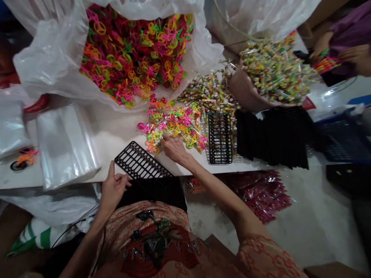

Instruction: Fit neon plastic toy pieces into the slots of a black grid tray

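Observation:
My left hand point(114, 186) grips the near-left edge of a black plastic toy abacus point(140, 161), its index finger stretched along the frame's short side. The abacus lies slanted at the table's front edge. My right hand point(174, 148) is at the near side of a loose pile of small bright plastic pieces point(175, 119), some shaped like tiny bicycles. Its fingers are bent down and closed among the pieces; what they pinch is hidden. To the right, a second black abacus point(219, 138) lies apart from both hands.
A big plastic-lined heap of coloured pieces point(140, 55) stands behind. Clear bags point(67, 145) lie left. At right are stacked black abacuses point(273, 138), a tub point(243, 86) of wrapped sticks, and a blue basket point(350, 139). Another person's hands point(353, 56) work at the far right.

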`<state>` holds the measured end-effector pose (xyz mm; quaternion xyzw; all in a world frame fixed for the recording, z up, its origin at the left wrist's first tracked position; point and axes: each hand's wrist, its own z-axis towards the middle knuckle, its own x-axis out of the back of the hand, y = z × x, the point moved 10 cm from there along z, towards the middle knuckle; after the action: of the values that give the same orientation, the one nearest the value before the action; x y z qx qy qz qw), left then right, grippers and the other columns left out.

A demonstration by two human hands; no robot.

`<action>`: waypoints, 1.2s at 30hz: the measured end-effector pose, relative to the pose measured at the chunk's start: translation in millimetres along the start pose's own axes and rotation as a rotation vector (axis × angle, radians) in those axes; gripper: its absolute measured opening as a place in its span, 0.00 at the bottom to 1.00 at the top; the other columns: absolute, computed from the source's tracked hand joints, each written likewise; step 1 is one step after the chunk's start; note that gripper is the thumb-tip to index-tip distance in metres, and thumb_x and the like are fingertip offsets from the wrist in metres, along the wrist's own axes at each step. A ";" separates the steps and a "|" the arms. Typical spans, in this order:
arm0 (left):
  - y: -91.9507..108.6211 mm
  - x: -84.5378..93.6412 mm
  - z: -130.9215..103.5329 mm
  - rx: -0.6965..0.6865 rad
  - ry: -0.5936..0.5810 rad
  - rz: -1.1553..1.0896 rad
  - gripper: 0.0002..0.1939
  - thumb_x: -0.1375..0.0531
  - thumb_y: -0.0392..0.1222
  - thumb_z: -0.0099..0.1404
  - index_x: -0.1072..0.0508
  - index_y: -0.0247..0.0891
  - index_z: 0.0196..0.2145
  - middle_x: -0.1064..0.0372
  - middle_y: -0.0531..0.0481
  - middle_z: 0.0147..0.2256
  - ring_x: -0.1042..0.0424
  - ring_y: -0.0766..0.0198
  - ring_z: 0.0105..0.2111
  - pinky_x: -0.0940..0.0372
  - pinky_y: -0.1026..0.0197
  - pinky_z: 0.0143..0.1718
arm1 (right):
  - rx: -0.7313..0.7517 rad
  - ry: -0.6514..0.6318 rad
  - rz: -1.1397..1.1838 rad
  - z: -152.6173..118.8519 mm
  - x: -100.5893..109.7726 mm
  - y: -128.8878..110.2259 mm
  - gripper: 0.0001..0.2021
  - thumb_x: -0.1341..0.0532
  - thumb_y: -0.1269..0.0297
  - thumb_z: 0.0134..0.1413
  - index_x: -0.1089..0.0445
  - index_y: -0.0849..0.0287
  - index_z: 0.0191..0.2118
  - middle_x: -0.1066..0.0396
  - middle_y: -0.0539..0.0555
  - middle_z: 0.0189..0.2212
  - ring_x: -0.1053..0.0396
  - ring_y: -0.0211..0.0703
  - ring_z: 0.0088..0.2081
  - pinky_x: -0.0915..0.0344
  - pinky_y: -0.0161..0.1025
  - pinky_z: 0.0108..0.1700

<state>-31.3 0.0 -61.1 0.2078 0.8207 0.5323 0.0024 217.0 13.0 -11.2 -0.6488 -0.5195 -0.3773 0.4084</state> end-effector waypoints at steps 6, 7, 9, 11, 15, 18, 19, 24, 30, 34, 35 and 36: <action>61.7 28.7 12.9 -0.467 0.215 0.557 0.25 0.42 0.54 0.61 0.25 0.38 0.52 0.27 0.46 0.37 0.28 0.60 0.34 0.31 0.56 0.41 | 0.043 0.077 0.533 -5.5 1.0 2.2 0.09 0.41 0.74 0.46 0.27 0.62 0.35 0.28 0.53 0.35 0.33 0.40 0.35 0.44 0.34 0.35; 68.0 23.2 15.3 -0.540 0.200 0.647 0.24 0.42 0.54 0.61 0.24 0.38 0.50 0.27 0.44 0.40 0.28 0.56 0.39 0.33 0.54 0.45 | 0.047 0.083 0.657 -4.2 -3.1 0.2 0.08 0.41 0.74 0.44 0.28 0.62 0.33 0.29 0.51 0.31 0.35 0.37 0.32 0.44 0.33 0.33; 72.4 9.9 20.9 -0.631 0.146 0.770 0.23 0.42 0.54 0.63 0.23 0.37 0.48 0.28 0.40 0.45 0.30 0.51 0.46 0.35 0.52 0.50 | 0.039 0.078 0.905 0.8 -13.4 -5.3 0.07 0.41 0.74 0.39 0.30 0.61 0.30 0.33 0.46 0.25 0.39 0.34 0.28 0.45 0.32 0.31; 71.8 0.7 26.7 -0.658 0.117 0.823 0.22 0.43 0.53 0.64 0.24 0.36 0.48 0.29 0.39 0.47 0.32 0.49 0.48 0.37 0.51 0.51 | 0.018 0.051 1.143 6.2 -21.8 -12.2 0.06 0.40 0.73 0.35 0.32 0.60 0.26 0.38 0.43 0.21 0.43 0.32 0.25 0.47 0.31 0.28; 71.0 -5.1 36.8 -0.647 0.142 0.830 0.21 0.46 0.50 0.67 0.25 0.36 0.50 0.29 0.40 0.48 0.33 0.50 0.49 0.38 0.52 0.53 | 0.027 -0.057 1.541 7.0 -14.9 -25.9 0.07 0.38 0.67 0.32 0.32 0.60 0.25 0.37 0.42 0.19 0.45 0.30 0.21 0.49 0.30 0.24; 72.9 -5.4 42.3 -0.656 0.161 0.799 0.20 0.47 0.49 0.67 0.25 0.36 0.50 0.29 0.39 0.50 0.33 0.50 0.50 0.39 0.50 0.55 | 0.044 -0.040 1.669 2.5 5.2 -20.8 0.09 0.36 0.64 0.32 0.30 0.59 0.26 0.32 0.45 0.22 0.43 0.29 0.20 0.46 0.31 0.23; 73.7 -5.2 43.4 -0.666 0.164 0.784 0.21 0.47 0.49 0.68 0.26 0.35 0.51 0.30 0.39 0.51 0.33 0.50 0.51 0.39 0.49 0.56 | 0.018 0.039 1.664 1.6 11.8 -11.5 0.09 0.35 0.65 0.31 0.30 0.59 0.26 0.32 0.45 0.22 0.43 0.29 0.20 0.45 0.31 0.23; 78.0 -2.4 46.7 -0.706 0.163 0.722 0.21 0.47 0.48 0.67 0.27 0.36 0.53 0.29 0.40 0.53 0.32 0.52 0.52 0.39 0.47 0.59 | -0.109 0.343 1.662 -4.6 21.6 26.5 0.10 0.31 0.64 0.30 0.31 0.58 0.24 0.35 0.44 0.19 0.44 0.30 0.20 0.46 0.32 0.22; 92.7 9.0 59.4 -0.724 0.226 0.646 0.22 0.46 0.47 0.67 0.29 0.36 0.54 0.30 0.40 0.53 0.33 0.53 0.53 0.36 0.49 0.56 | -0.044 0.244 1.533 3.9 15.3 2.0 0.12 0.31 0.61 0.33 0.34 0.57 0.25 0.36 0.44 0.21 0.44 0.31 0.21 0.47 0.32 0.23; 94.0 -7.2 67.6 -0.752 0.093 0.810 0.22 0.46 0.45 0.65 0.29 0.36 0.55 0.30 0.41 0.55 0.34 0.49 0.54 0.39 0.46 0.57 | 0.027 0.165 1.448 13.8 1.1 -26.0 0.14 0.32 0.60 0.35 0.38 0.57 0.25 0.42 0.43 0.20 0.45 0.32 0.23 0.48 0.31 0.25; 91.7 -10.6 67.0 -0.748 0.063 0.854 0.21 0.46 0.44 0.66 0.29 0.36 0.54 0.29 0.41 0.54 0.33 0.49 0.53 0.38 0.46 0.55 | 0.033 0.160 1.436 13.8 -3.5 -28.7 0.14 0.32 0.59 0.35 0.38 0.57 0.25 0.43 0.42 0.20 0.45 0.32 0.24 0.49 0.31 0.26; 89.1 -12.1 64.9 -0.739 0.050 0.893 0.20 0.46 0.44 0.66 0.28 0.36 0.53 0.28 0.41 0.53 0.33 0.49 0.51 0.38 0.47 0.54 | 0.026 0.165 1.421 12.7 -8.0 -28.5 0.14 0.33 0.59 0.36 0.38 0.57 0.24 0.43 0.42 0.20 0.46 0.32 0.24 0.49 0.32 0.26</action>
<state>24.5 83.4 -13.9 0.5068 0.4127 0.7377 -0.1693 188.4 25.4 -19.5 -0.7948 0.0568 -0.0616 0.6010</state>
